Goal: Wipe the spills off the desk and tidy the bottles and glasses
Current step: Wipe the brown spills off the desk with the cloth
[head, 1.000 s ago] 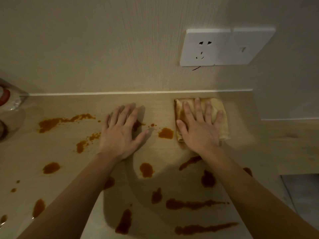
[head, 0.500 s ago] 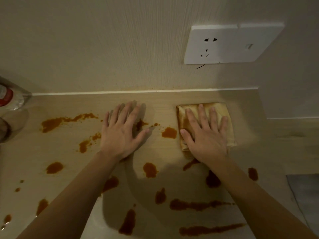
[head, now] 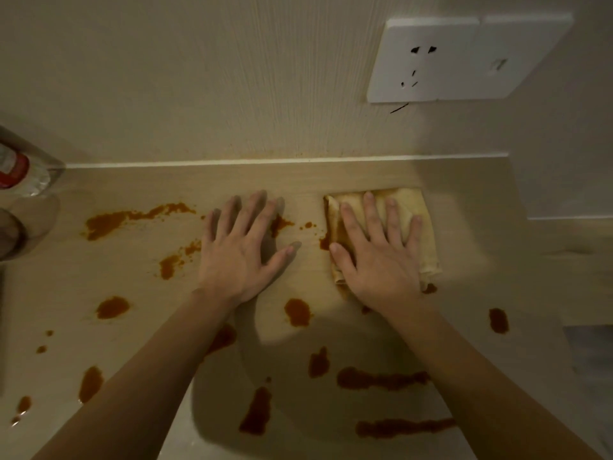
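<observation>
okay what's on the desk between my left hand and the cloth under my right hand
In the head view, small orange-brown spill spots dot the desk between the left hand and the folded cloth under the right hand.

The pale wood-grain desk (head: 464, 200) runs across the frame and meets the wall along a light strip. Orange-brown spills (head: 298, 312) dot it: smears in the middle left, blots at the lower left, long streaks at the lower centre and one blot at the right. A folded, stained cloth (head: 421, 234) lies flat right of centre near the wall. A clear plastic bottle (head: 23, 174) with a red label shows at the left edge.
</observation>
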### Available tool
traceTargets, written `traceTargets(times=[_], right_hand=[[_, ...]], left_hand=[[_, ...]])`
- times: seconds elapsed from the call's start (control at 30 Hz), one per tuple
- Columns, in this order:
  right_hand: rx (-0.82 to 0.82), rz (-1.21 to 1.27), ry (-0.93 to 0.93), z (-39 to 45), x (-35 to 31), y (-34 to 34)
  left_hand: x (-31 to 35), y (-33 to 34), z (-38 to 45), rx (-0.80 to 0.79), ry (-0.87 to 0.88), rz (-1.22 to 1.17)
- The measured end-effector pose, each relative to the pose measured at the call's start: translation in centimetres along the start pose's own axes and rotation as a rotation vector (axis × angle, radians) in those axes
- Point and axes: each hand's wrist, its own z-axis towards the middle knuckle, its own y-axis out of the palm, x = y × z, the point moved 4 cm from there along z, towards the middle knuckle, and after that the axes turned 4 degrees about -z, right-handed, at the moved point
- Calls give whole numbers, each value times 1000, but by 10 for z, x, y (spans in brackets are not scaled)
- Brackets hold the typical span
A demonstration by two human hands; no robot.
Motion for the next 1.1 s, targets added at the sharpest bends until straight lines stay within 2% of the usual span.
traceTargets(times=[0.17, 0.37, 0.7, 0.87, 0.97, 1.1], right_hand=[[-15, 4, 29, -13, 7, 1], [-27, -7, 81, 19, -4, -6], [-11, -12, -33, -7, -11, 1], [-26, 24, 60, 3, -6, -2], [-10, 15, 90, 25, -21, -6], [16, -9, -5, 32, -58, -4]], left_hand=[[-10, -3, -6, 7, -7, -15], [-25, -9, -11, -1, -44, -18], [-17, -13, -13, -21, -51, -25], [-23, -17, -11, -31, -59, -14], [-28, -19, -12, -22, -55, -6], [-33, -20, -13, 1, -63, 2]])
